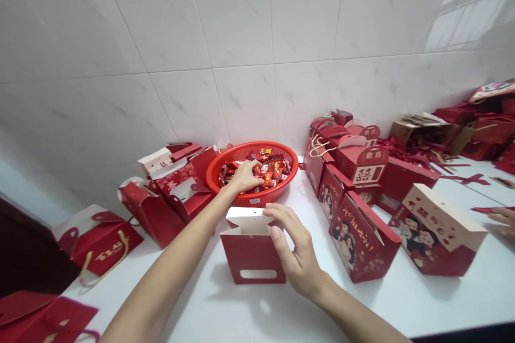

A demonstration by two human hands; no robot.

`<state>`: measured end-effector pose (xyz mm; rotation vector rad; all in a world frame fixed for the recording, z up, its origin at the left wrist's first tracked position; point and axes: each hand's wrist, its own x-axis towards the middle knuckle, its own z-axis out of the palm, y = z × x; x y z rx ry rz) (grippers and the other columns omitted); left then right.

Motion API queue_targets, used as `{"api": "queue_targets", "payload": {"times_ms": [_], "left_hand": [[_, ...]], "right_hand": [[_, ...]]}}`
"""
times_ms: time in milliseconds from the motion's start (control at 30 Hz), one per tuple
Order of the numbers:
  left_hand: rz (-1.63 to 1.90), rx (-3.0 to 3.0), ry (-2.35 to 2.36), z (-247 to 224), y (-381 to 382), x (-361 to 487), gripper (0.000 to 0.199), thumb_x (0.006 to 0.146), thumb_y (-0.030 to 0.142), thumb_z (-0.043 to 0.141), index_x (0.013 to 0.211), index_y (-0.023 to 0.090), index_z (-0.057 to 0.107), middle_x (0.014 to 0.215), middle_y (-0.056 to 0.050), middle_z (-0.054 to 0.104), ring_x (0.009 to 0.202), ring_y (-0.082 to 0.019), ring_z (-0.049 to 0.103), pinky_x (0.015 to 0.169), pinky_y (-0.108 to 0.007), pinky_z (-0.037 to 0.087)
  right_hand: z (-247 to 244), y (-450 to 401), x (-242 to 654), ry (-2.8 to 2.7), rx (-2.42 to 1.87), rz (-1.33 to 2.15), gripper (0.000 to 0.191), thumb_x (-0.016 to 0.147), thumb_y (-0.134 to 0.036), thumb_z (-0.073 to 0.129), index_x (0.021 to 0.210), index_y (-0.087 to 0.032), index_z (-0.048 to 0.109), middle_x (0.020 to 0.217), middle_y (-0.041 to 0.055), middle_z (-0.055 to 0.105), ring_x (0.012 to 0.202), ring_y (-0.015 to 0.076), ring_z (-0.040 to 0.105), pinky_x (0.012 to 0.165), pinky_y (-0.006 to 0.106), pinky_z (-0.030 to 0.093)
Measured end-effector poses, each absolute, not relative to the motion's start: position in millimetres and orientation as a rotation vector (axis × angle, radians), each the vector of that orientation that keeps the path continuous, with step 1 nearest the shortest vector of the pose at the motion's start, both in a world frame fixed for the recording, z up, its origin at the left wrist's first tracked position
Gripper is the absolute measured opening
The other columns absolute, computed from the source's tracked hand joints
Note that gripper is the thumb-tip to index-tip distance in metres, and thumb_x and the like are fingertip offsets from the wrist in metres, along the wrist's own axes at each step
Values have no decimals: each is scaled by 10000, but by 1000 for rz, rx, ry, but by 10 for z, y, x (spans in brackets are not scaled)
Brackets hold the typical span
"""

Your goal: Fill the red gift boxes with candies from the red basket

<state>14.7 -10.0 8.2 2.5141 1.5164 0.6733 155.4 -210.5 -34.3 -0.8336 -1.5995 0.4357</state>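
My left hand [244,176] reaches into a red plastic basket [212,174] of wrapped candies [276,167]. Its fingers are curled closed on candy at the top of the pile, though the fingertips are partly hidden. In front of the basket, an open-topped red paper gift box [251,249] with a white inside stands upright on the white table. My right hand [295,252] grips this box at its right edge, fingers over the rim and thumb against the near side. A pale slot shows low on the box's front.
Several red gift boxes [362,241] stand at right, some with rope handles. More boxes [185,187] crowd the left, and one [100,241] lies near the left edge. Red ribbons [406,150] lie at the back right. Another person's hand [505,217] shows at the right edge.
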Motion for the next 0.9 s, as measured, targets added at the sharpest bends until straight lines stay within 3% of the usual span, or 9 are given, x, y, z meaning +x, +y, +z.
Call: {"api": "queue_targets", "payload": {"times_ms": [467, 800, 900], "left_hand": [[987, 2352, 1393, 127, -139, 144, 409, 673, 187, 692, 1080, 200, 648, 1155, -50, 656, 1129, -245, 600, 1056, -362, 424], [1017, 2243, 1331, 102, -114, 129, 479, 680, 402, 787, 1083, 185, 645, 1141, -81, 669, 1101, -259, 603, 1008, -376, 439], [1055, 2052, 1259, 106, -96, 132, 380, 707, 409, 756, 995, 180, 659, 1036, -63, 696, 1018, -246, 625, 958, -369, 460]], "right_hand": [[-390, -2114, 1572, -1606, -809, 456, 274, 1013, -246, 427, 1247, -259, 570, 1293, 80, 598, 1236, 214, 551, 1026, 390, 466], [-398, -2092, 1570, -1607, -797, 469, 280, 1014, -235, 429, 1255, -261, 570, 1297, 78, 595, 1239, 209, 546, 1032, 379, 458], [-407, -2089, 1575, -1606, -790, 465, 280, 1015, -236, 432, 1258, -268, 567, 1298, 70, 595, 1244, 207, 541, 1034, 376, 454]]}}
